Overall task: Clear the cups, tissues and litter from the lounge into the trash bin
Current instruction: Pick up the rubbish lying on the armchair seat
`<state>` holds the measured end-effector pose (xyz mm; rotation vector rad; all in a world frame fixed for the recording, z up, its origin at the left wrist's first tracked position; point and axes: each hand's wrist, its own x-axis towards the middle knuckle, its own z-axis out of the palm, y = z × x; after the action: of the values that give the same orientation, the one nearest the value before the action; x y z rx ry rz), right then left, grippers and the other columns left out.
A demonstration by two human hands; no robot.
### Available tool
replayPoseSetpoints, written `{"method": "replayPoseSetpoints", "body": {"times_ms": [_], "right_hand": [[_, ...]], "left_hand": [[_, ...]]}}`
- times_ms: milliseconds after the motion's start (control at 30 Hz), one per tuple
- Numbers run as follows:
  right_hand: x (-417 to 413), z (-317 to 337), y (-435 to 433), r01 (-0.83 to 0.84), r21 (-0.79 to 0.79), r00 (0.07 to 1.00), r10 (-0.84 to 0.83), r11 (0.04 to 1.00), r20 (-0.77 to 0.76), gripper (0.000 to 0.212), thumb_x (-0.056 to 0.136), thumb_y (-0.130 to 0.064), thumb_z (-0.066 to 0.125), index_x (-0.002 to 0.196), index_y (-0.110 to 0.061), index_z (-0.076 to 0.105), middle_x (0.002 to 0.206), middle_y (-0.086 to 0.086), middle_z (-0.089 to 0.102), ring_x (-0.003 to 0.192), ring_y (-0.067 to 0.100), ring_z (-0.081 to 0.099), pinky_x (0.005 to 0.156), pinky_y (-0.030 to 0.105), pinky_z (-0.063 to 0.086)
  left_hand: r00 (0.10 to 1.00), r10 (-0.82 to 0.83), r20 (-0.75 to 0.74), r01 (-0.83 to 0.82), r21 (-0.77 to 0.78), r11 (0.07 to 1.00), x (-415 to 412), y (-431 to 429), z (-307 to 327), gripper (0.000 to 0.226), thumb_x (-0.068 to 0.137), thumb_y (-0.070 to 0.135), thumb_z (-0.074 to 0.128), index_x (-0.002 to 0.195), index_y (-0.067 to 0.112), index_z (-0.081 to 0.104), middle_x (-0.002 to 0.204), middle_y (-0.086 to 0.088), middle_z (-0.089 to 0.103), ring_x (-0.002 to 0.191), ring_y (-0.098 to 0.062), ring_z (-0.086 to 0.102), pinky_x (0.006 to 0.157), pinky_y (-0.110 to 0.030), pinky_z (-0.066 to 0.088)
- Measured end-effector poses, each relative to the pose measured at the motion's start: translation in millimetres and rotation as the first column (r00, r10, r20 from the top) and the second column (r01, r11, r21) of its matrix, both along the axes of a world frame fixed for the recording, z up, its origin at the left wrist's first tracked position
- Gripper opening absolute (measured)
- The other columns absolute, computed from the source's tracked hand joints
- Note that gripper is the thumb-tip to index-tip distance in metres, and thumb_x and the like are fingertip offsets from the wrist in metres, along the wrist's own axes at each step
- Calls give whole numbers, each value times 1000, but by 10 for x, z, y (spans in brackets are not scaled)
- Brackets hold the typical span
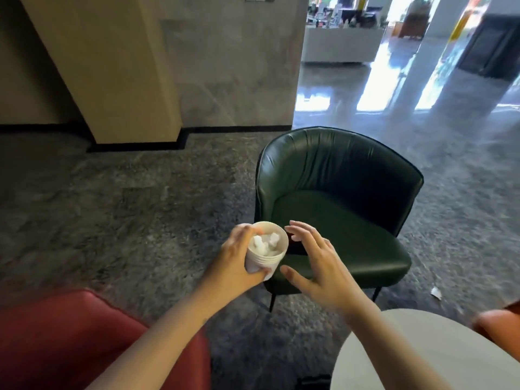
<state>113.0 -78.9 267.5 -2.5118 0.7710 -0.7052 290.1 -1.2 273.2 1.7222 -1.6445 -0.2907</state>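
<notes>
Over the lounge carpet [140, 206], before the green armchair [337, 178], the left hand [233, 260] has its fingers wrapped round stacked cups [261, 263] heaped with loose tissues [266, 244], the right hand [318, 266] alongside with fingers released; any tilt could spill them, and no bin is in sight.

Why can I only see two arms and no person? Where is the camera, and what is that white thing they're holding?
The camera is worn on the person's head and looks forward and down, so you see only their arms, as if through their eyes. There is just this one picture. The left hand grips a stack of white cups with crumpled tissues inside. The right hand is open, with its fingers spread, close beside the cups and holding nothing. Behind the hands stands a green armchair. A red seat is at bottom left and a pale round table at bottom right. A small white scrap lies on the floor to the right of the armchair. No trash bin shows here.
</notes>
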Motion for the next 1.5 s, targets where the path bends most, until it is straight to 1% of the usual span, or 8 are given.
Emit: {"method": "replayPoseSetpoints", "body": {"times_ms": [167,300,500,700,967,1133,1300,1500], "right_hand": [[342,114,-638,111,-82,993,-113,990,-24,61,82,-54,44,133,-21,41,137,-7,44,127,9,38,103,22,23],[381,11,-1115,210,-97,974,-217,973,-65,58,81,-45,58,131,-20,43,135,-5,47,126,13,41,103,29,28],[313,-433,-1809,289,-74,941,-298,954,-161,62,76,-39,68,131,-19,44,134,-4,48,126,15,42,101,26,24],[283,-1072,-2828,335,-21,915,-331,942,-231,63,76,-43,65,132,-20,44,135,-3,48,126,16,43,102,29,27],[352,-2281,-4063,384,121,881,-324,915,-345,73,72,-49,66,134,-24,39,137,-6,46,128,15,40,101,30,25],[426,-3167,-4364,388,289,837,-203,875,-508,108,57,-57,70,145,-31,13,152,-3,25,141,21,17,112,39,11],[591,-4093,-4436,372,270,754,-120,888,-646,119,52,-59,71,147,-30,5,155,2,16,143,28,5,112,49,2],[705,-4691,-4324,383,212,682,-120,899,-722,104,64,-28,71,148,-24,10,151,11,24,142,34,8,111,52,-7]], "left_hand": [[999,34,-12,-34,-24,999,586,-533,129,64,62,11,79,120,9,51,122,-5,48,105,-18,51,79,-12,32],[1000,-3,-12,3,12,1000,824,-975,90,82,65,11,77,137,19,38,127,-4,43,103,-11,44,80,-11,31],[999,-40,28,36,128,991,885,-1745,-201,91,65,18,77,141,30,28,124,0,36,99,-8,40,78,-24,38],[997,-49,60,38,169,985,951,-2966,-540,92,63,19,80,140,25,31,124,-3,37,101,-9,39,80,-21,37],[999,-28,43,15,272,962,741,-4482,-1559,84,62,14,80,135,17,38,123,-7,38,101,-17,45,77,-12,32],[997,-31,76,0,379,925,751,-4896,-2309,84,66,23,81,136,21,35,124,-3,38,104,-20,49,76,-25,41],[993,-50,107,1,419,908,817,-5247,-3038,84,65,22,81,134,25,33,122,1,37,103,-20,48,75,-27,42],[981,-166,97,94,511,854,747,-5379,-3656,81,66,25,81,133,27,35,121,1,39,107,-22,50,73,-30,48]]}}
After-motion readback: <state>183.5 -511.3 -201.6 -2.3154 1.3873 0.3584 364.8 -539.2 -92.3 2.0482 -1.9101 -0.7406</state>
